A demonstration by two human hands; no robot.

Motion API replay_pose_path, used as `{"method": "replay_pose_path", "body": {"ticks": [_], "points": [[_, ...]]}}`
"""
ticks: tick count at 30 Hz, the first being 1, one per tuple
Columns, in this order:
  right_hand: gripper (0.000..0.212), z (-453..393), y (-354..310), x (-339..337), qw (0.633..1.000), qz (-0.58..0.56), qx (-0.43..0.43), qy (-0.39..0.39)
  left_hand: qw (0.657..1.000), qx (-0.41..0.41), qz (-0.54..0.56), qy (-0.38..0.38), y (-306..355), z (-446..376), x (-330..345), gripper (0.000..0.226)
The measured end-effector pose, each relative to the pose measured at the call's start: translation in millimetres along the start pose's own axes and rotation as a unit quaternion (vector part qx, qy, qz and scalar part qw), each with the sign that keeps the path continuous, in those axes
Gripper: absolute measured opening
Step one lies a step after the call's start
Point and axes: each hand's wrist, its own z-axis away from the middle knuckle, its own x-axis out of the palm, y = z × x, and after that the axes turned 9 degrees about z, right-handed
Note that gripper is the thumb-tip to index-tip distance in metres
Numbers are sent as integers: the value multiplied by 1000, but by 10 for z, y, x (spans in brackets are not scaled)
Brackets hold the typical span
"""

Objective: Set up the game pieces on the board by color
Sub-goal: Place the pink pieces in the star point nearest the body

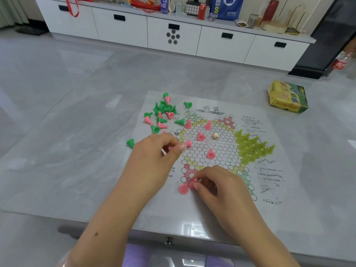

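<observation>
Head view | yellow-green pieces (254, 147) sitting done at board's (273, 182) 3 o'clock | right hand (221, 187) pinching pink piece (192, 183) at 6 o'clock corner | left hand (154, 157) pinching another pink piece (188, 143) | mixed pile (161, 114) at 10 o'clock waiting unsorted

We count two hands: the left hand (154, 151) and the right hand (215, 182). One paper board (269, 185) lies under them. Pink cones (211, 153) on the board number eight: one pinched at the left fingertips, two at the right fingertips, five beyond the fingers. In the mixed pile (163, 112) past the left fingers we cannot count the green and pink cones exactly. One green cone (130, 143) stands just left of the left hand. The yellow-green cones (252, 147) are clustered, about fifteen. We also see one small ball (216, 135) and one box (287, 97).
</observation>
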Motion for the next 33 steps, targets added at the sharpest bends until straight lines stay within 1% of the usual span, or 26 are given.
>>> {"method": "replay_pose_path", "body": {"ticks": [3, 5, 8, 11, 14, 17, 22, 25, 29, 33], "points": [[6, -4, -2, 3, 1000, -1, 3, -4, 999, 11, -40, 9, -31, -14, -2, 17], [10, -5, -1, -12, 1000, -15, 9, -13, 999, 10, -47, 5, -46, -17, -11, 14], [13, -6, 9, -65, 998, -49, 26, -21, 997, 7, -68, -35, -72, -3, -30, 12], [13, -16, 31, -81, 997, -58, 40, -9, 992, -11, -91, -82, -126, 6, -32, 11], [14, -24, 42, -70, 997, -61, 51, -6, 986, -17, -129, -104, -164, 20, -16, 13], [13, -27, 38, -75, 996, -72, 58, -5, 988, -12, -118, -99, -169, 23, -11, 10], [15, -36, 47, -74, 996, -68, 56, -15, 984, 29, -133, -114, -142, 13, 41, 12], [13, -32, 58, -94, 995, -77, 62, -8, 984, 27, -133, -115, -149, 3, 68, 11], [14, -27, 71, -118, 994, -86, 69, -3, 978, 35, -146, -142, -150, 13, 84, 6], [14, -20, 75, -142, 995, -76, 67, 1, 972, 51, -155, -171, -144, 28, 67, 10]]}}
